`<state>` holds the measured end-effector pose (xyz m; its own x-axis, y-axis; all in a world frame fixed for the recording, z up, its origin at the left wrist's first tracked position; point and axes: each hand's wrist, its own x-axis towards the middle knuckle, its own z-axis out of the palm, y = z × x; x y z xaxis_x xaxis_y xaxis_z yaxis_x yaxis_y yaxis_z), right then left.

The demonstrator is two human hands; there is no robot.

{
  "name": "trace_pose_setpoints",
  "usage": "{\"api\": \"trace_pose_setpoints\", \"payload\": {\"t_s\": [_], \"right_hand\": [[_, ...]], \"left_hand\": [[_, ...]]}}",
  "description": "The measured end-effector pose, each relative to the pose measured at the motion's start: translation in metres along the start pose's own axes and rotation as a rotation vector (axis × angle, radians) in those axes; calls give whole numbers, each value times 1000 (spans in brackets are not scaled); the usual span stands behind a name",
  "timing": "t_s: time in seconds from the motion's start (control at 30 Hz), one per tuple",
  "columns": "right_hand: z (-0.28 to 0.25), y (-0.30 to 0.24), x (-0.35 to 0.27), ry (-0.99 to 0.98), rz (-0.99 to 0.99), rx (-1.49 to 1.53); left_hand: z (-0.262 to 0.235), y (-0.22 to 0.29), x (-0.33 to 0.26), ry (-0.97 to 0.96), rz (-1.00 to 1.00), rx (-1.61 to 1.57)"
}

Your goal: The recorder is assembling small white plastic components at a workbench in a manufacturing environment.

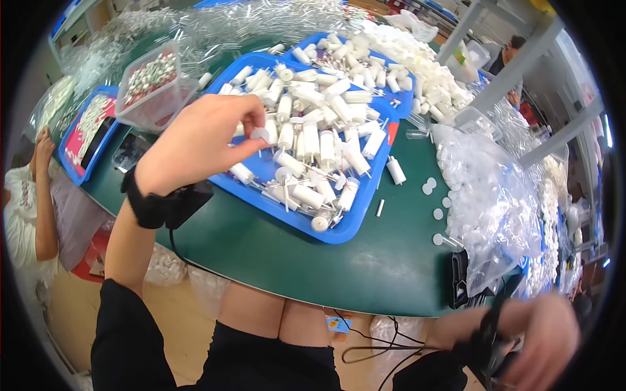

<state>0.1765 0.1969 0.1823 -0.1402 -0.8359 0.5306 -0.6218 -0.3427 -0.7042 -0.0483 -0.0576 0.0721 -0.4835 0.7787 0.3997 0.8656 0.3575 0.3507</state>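
Observation:
My left hand (199, 137) is over the left side of a blue tray (293, 228), thumb and fingers pinched on a small round white disc (260, 134). A thin stem appears to hang below the disc. Heaped in the tray are many white cylinders (285, 108) with thin pins, some lying and some upright. Several loose discs lie among them. My right hand (544, 342) is low at the right, past the table's front edge and away from the tray. Motion smears its fingers, so I cannot make out whether it holds anything.
On the green table (391, 267), a cylinder (396, 170) and loose discs (437, 214) lie right of the tray. A plastic bag (482, 195) of white parts stands beyond them. At left are a clear box (124, 116), a phone (130, 153) and another person (39, 202). Black cables (391, 345) hang below.

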Motion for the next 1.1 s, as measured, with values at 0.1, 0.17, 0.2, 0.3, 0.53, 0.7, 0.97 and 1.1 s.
{"api": "trace_pose_setpoints", "payload": {"t_s": [0.1,0.17,0.2,0.3,0.53,0.7,0.97,1.1], "right_hand": [[-1,68,-92,1397,180,-50],[-101,112,-94,1081,594,-64],[-118,140,-90,1233,874,-261],[-160,215,-123,1306,1129,-611],[-187,263,-118,1005,1449,-960],[-158,223,-123,1335,1142,-1013],[0,167,-65,1382,621,-363],[15,167,-60,1358,599,-287]], "left_hand": [[-3,1,7,-51,-181,-73],[-1,-2,7,-40,-178,-38],[-2,2,8,-8,-174,-61],[6,5,18,31,-147,-139],[14,-3,15,91,-254,-1378],[55,8,29,-52,-190,-1771],[86,3,13,16,-191,-1723],[88,8,11,-54,-177,-1584]]}}
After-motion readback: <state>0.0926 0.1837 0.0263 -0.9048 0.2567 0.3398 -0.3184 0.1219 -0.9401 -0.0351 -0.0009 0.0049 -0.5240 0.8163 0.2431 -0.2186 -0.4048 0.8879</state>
